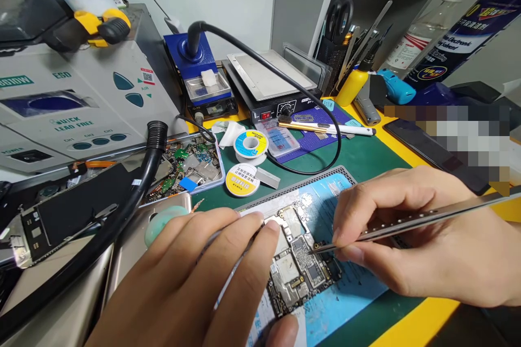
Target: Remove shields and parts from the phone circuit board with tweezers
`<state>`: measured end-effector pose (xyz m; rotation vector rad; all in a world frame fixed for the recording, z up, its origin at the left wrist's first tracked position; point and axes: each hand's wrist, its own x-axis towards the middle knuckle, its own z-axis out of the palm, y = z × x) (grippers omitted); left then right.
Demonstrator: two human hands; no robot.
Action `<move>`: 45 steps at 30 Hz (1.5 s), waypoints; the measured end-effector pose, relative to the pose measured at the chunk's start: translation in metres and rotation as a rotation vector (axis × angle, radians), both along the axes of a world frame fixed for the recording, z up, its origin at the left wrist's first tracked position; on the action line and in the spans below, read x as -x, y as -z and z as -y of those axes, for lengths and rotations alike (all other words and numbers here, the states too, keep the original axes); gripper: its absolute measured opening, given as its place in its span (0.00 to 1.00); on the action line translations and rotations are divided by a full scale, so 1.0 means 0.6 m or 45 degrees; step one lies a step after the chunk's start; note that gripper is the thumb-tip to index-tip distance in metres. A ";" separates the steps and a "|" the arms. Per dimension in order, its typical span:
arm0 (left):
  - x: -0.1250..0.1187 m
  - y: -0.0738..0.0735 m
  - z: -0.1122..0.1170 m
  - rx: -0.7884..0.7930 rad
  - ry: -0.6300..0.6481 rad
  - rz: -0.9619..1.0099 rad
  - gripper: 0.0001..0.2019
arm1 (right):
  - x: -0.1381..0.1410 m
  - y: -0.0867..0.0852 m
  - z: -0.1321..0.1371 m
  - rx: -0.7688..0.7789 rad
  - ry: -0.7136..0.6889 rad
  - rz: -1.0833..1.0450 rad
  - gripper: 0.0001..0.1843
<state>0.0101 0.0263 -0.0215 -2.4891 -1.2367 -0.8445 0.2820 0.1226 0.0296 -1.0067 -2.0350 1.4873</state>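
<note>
**My right hand pinches long steel tweezers over a bare phone board**

My left hand (183,282) curves over the board's left edge, fingertips (271,225) pressing down on it; whether they actually grasp it, I cannot tell. Left of that hand lie a champagne-gold metal phone housing (122,271) and a black corrugated hot-air hose (157,138), in front of a large grey rework station (77,92). Farther up sits a shallow tray of loose green circuit parts (187,171), beside two round yellow-and-white solder packs (243,180).

At the centre, the dark phone circuit board with silver shields (299,265) lies flat on a blue printed repair mat (345,265), itself on a green bench mat (366,162). As far as I can see, the board is out of its housing, with some silver shields in place and a dark chip exposed.

My right hand (427,244) is clenched around the long steel tweezers (407,222), their slim tips reaching the board just beside that chip. I cannot tell whether they hold anything. Nothing shows any part fitted or removed here.
</note>
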 end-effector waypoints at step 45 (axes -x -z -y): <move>0.000 0.002 0.000 -0.094 -0.046 -0.026 0.17 | 0.003 0.001 -0.003 0.021 0.029 0.005 0.07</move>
